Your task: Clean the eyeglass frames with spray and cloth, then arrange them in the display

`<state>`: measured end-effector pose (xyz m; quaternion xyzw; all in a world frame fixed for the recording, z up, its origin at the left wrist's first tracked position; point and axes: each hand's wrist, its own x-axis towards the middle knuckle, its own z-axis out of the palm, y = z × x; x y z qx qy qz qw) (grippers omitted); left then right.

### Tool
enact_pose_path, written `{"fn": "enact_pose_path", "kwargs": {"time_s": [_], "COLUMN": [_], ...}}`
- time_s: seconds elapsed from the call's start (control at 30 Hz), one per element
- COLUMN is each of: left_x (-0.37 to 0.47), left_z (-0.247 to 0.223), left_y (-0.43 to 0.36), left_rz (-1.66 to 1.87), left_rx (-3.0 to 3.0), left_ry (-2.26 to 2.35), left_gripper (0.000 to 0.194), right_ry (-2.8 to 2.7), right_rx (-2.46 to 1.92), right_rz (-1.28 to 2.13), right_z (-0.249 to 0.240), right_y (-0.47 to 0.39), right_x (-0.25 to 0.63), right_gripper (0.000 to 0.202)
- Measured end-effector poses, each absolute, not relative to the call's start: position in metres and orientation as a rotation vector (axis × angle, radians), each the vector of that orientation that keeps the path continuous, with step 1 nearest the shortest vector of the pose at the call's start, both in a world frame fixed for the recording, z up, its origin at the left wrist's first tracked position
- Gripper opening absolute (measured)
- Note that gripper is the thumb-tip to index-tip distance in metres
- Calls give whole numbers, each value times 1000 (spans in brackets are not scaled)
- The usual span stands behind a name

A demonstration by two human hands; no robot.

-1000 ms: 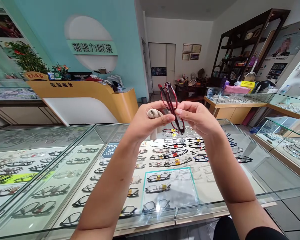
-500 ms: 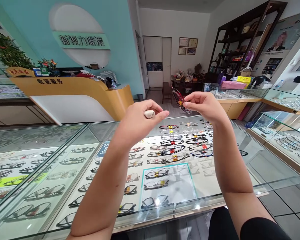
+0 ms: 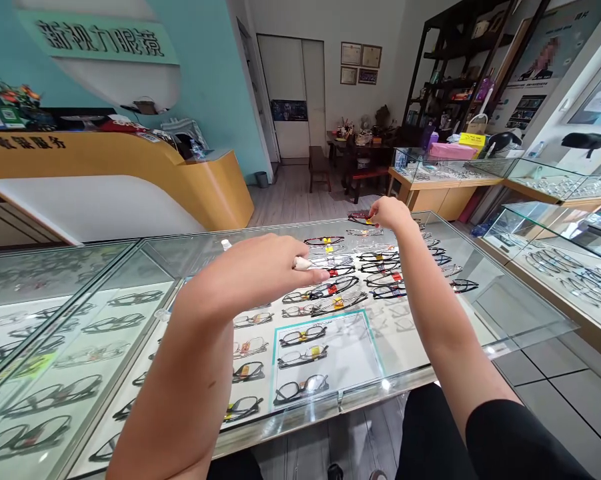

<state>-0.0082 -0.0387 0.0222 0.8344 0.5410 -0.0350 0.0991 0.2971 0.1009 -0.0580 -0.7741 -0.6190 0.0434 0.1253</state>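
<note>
My left hand (image 3: 265, 270) is closed around a small white cloth (image 3: 301, 264), above the glass display case (image 3: 350, 400). My right hand (image 3: 387, 215) pinches dark red glasses (image 3: 359, 218) at the far edge of the case top. Rows of eyeglasses lie below the hands, several with red or yellow tags. A clear-lensed pair (image 3: 364, 233) is just nearer than the red one. Black-framed glasses (image 3: 301, 389) lie in the teal-bordered area near the front.
A second glass case (image 3: 55, 267) adjoins on the left. An orange-yellow counter (image 3: 220, 190) stands behind it. More glass cases (image 3: 555, 253) with glasses run along the right. A small white item (image 3: 226, 245) stands behind my left hand.
My right hand has lowered the red glasses from the air to the case's far edge. My left hand has moved lower with the cloth. The view has shifted right and down.
</note>
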Motion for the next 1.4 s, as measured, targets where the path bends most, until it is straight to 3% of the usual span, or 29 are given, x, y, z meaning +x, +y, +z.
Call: {"fn": "enact_pose_path", "kwargs": {"time_s": [0.37, 0.7, 0.93, 1.1, 1.2, 1.27, 1.4], "left_x": [-4, -3, -4, -7, 3, 12, 25], "left_z": [24, 24, 21, 18, 4, -15, -73], "left_y": [-39, -45, -56, -64, -54, -41, -16], "left_rz": [-161, -155, -153, -139, -145, -138, -11], "left_rx": [2442, 2479, 2535, 2593, 2599, 2602, 2664], "left_ry": [1612, 1565, 1542, 1532, 1502, 1412, 1313], "left_gripper": [50, 48, 49, 42, 29, 18, 28], "right_ry": [-1850, -1874, -1854, -1794, -1766, -1735, -1673], "right_rx": [-2488, -2558, -2461, -2005, -1816, -1752, -1646], "right_rz": [229, 250, 164, -123, -140, -100, 40], "right_z": [-111, -124, -82, -30, -25, -37, -76], "right_y": [138, 144, 116, 56, 24, 11, 4], "right_x": [305, 305, 294, 261, 236, 226, 226], "right_gripper": [37, 42, 34, 28, 27, 36, 55]}}
